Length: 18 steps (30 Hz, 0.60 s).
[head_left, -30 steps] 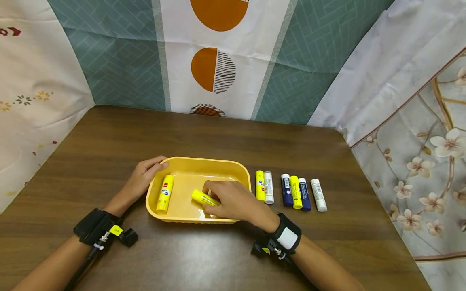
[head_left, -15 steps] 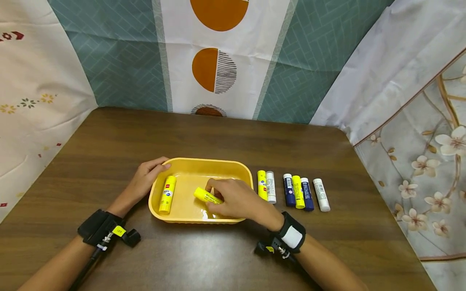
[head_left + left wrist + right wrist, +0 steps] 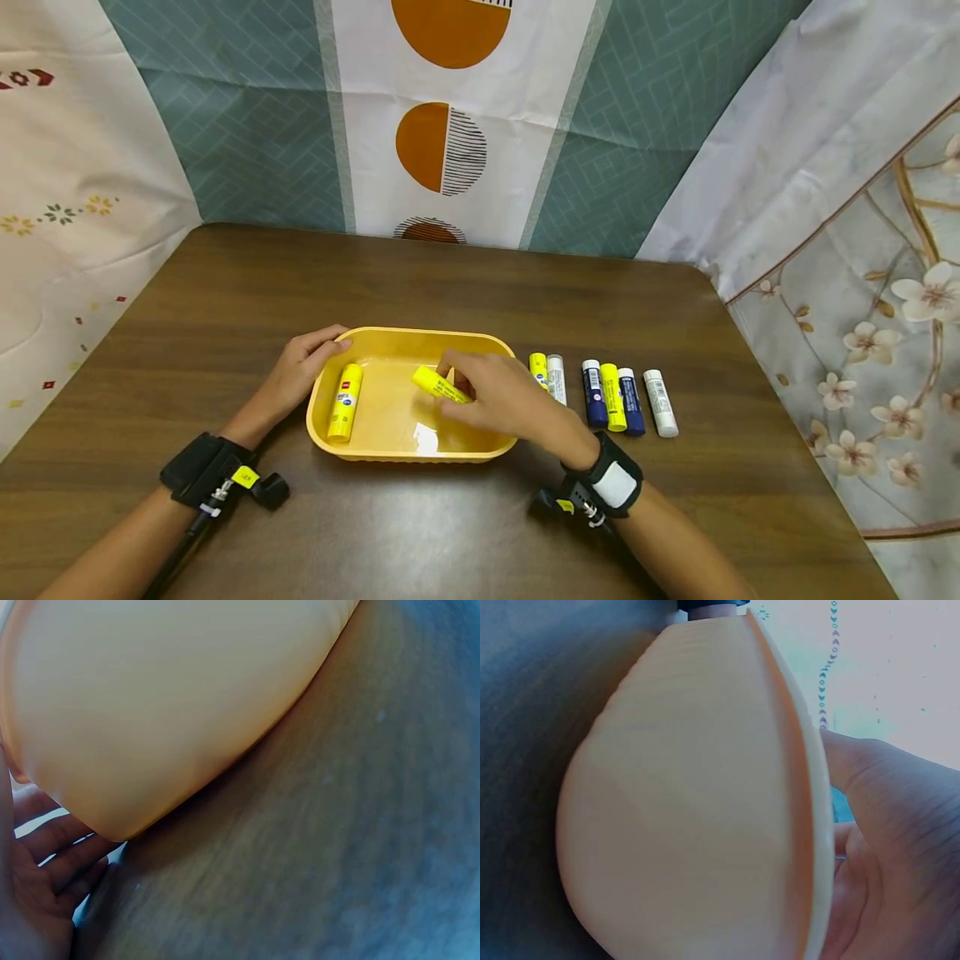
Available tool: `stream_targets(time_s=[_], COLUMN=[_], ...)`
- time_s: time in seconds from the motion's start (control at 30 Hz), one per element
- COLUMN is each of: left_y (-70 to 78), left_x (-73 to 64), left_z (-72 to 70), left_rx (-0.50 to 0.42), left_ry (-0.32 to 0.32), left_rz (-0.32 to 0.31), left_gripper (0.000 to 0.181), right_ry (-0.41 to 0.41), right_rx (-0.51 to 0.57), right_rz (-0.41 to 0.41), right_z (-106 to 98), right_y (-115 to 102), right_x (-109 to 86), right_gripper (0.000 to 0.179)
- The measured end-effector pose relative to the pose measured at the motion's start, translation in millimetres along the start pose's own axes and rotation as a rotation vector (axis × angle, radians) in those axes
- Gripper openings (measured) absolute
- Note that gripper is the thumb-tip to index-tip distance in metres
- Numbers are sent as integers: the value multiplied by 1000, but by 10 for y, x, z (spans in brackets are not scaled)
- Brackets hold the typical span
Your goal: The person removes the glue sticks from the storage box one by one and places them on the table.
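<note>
A yellow glue stick [image 3: 432,382] is held tilted over the middle of the yellow plastic tray [image 3: 416,456], pinched between the thumb and fingers of my right hand [image 3: 504,396]. Another yellow glue stick [image 3: 346,402] lies lengthwise at the tray's left end. My left hand [image 3: 302,367] grips the tray's left rim, thumb over the edge. In the left wrist view, the fingers of that hand [image 3: 56,877] lie along the outside wall. The tray's outer wall [image 3: 682,787] hides the held stick in the right wrist view, where my right hand [image 3: 900,847] reaches over the rim.
Right of the tray, a yellow stick [image 3: 537,369] and a white one [image 3: 556,379] lie partly behind my right hand. Farther right are a blue stick [image 3: 595,394], a yellow one [image 3: 612,397], another blue one [image 3: 632,402] and a white one [image 3: 661,403] on the wooden table [image 3: 300,267].
My right hand has risen slightly and shifted right and away from me with the yellow glue stick. My left hand keeps its grip on the tray.
</note>
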State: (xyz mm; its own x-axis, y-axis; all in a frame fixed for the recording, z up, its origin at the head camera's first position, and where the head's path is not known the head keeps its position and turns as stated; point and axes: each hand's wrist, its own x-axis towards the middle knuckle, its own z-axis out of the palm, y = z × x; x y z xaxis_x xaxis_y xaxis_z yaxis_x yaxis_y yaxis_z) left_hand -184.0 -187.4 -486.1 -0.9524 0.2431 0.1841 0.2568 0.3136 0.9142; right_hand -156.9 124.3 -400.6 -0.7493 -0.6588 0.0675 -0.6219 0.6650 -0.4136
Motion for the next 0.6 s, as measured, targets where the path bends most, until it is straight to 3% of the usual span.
stream_targets(time_s=[0.6], left_y=[-8], left_x=[-15], left_z=[4], left_rx=[-1], left_ry=[-11], left_rz=[-7], left_gripper=[33], right_ry=[16], right_rx=[-6], right_rz=[74], right_z=[-181], right_y=[46], right_x=[-47], right_gripper=[25])
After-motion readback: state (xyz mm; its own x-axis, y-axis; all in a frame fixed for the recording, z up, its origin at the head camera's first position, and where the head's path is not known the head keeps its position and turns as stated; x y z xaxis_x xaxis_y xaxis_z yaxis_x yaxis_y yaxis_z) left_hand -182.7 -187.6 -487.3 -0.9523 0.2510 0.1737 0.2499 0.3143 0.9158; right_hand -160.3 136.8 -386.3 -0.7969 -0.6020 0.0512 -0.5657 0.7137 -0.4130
